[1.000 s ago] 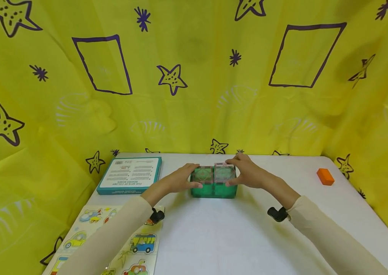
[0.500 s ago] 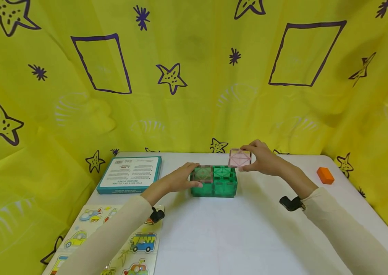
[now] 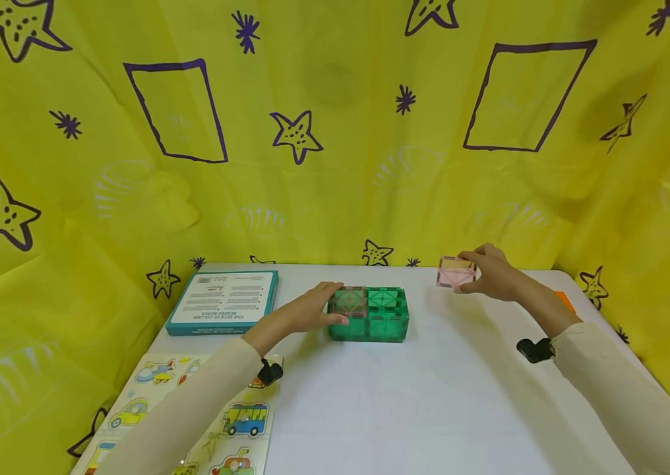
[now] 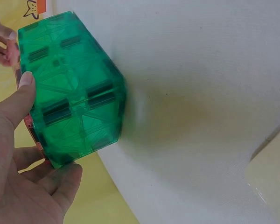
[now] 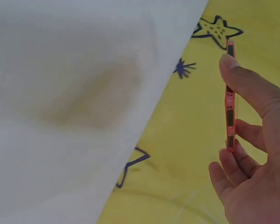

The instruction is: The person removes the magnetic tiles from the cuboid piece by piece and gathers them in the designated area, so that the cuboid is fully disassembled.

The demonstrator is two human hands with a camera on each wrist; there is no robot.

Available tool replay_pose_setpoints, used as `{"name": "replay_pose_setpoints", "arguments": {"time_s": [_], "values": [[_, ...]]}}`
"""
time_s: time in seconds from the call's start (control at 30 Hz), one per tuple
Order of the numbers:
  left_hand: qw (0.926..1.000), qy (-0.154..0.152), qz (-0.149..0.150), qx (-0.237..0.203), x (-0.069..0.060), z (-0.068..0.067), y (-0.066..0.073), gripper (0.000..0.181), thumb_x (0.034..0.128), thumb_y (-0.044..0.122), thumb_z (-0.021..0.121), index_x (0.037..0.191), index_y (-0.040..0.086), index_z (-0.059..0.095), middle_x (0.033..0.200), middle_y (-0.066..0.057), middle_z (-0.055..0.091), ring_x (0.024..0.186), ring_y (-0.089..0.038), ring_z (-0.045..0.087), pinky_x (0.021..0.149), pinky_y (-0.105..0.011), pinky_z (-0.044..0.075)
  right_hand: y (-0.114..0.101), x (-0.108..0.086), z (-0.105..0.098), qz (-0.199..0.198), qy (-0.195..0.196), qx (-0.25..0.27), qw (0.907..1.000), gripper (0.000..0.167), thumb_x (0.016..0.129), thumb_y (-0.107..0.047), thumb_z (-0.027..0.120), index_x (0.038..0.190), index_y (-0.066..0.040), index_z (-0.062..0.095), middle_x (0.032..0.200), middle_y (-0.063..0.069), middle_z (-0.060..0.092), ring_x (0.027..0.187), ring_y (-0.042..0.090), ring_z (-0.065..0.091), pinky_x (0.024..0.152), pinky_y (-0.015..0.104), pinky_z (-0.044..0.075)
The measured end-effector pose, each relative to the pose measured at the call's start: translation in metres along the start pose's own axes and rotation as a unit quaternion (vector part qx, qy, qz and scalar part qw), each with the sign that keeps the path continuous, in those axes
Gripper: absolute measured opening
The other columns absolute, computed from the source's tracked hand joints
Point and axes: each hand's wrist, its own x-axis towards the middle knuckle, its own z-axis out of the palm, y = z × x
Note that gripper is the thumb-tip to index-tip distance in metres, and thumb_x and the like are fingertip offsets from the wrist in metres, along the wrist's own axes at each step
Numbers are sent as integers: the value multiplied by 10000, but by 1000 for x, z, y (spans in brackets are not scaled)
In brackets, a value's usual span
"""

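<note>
A green translucent block of tiles (image 3: 386, 323) stands on the white table, also large in the left wrist view (image 4: 74, 88). On its top left lies a pink tile (image 3: 351, 301). My left hand (image 3: 310, 309) grips the left end of the block at that tile, thumb in front and fingers behind. To the right, my right hand (image 3: 496, 276) pinches another pink tile (image 3: 455, 272) by its edges, raised above the table and apart from the block. The right wrist view shows this tile (image 5: 230, 100) edge-on between thumb and fingers of the right hand (image 5: 261, 135).
A teal and white box (image 3: 222, 300) lies at the back left. In front of it is a puzzle board (image 3: 275, 409) with vehicle pictures, partly under the left sleeve. An orange block (image 3: 564, 301) is partly hidden behind the right wrist. A yellow patterned curtain (image 3: 335, 198) hangs behind the table.
My right hand has lifted one pink tile off the top right of the green block and carried it right. The left hand has stayed in place on the block.
</note>
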Motion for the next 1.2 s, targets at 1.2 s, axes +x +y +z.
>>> {"name": "replay_pose_setpoints", "arguments": {"time_s": [1.2], "values": [[10000, -49, -47, 32, -2, 1, 0, 895, 1025, 453, 692, 1682, 67, 224, 1723, -201, 230, 1590, -370, 273, 1269, -529, 301, 114, -15, 19, 524, -898, -214, 9944, 468, 907, -168, 815, 1183, 113, 561, 1070, 306, 615, 959, 441, 572, 889, 610, 509]]}}
